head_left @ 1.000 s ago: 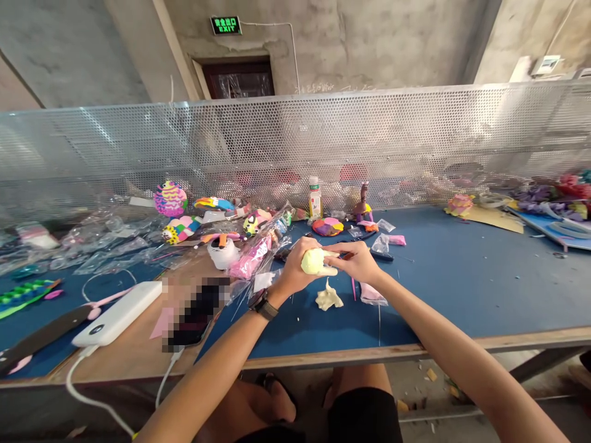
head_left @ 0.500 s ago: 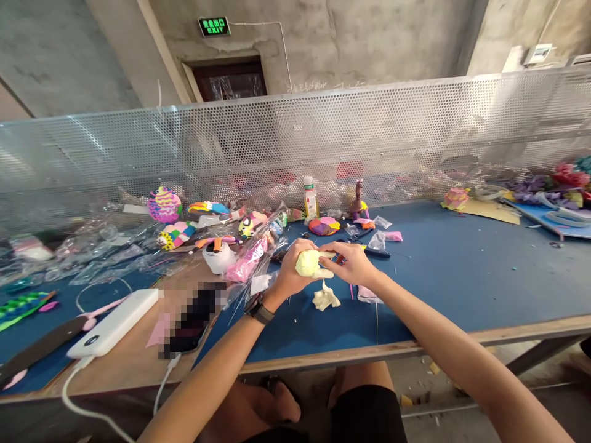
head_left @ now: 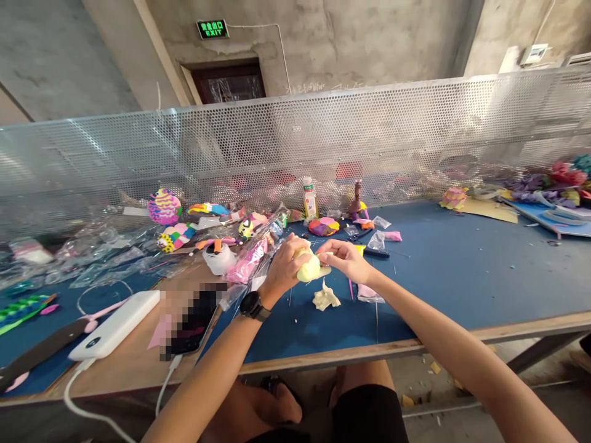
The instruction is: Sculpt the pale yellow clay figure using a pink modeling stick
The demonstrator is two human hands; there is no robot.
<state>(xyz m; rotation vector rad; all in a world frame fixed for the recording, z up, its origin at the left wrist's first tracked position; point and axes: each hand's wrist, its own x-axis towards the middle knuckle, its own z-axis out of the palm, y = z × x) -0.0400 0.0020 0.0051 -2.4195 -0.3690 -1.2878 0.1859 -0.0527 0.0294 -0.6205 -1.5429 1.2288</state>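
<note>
A pale yellow clay figure (head_left: 308,268), rounded with short stubs sticking out, is held just above the blue tabletop. My left hand (head_left: 284,266) wraps around its left side, the wrist wearing a dark watch (head_left: 253,306). With thumb and forefinger, my right hand (head_left: 347,261) pinches a stub of the figure at its right side. Below the hands, a torn lump of cream clay (head_left: 325,296) lies on the table. Close by on the right are a pink clay packet (head_left: 369,294) and a thin pink tool (head_left: 351,289).
Colourful clay models, among them a striped ball (head_left: 164,206), stand along a perforated metal panel (head_left: 369,135). A glue bottle (head_left: 309,198) is behind my hands. At left lie a white power bank (head_left: 115,325), a phone (head_left: 194,326) and plastic wrapping (head_left: 106,258). The wooden table edge (head_left: 332,357) runs in front.
My left hand has rolled over, so its back and the watch face now show and its fingers cover the figure's top. The right hand has shifted slightly left, staying on the figure.
</note>
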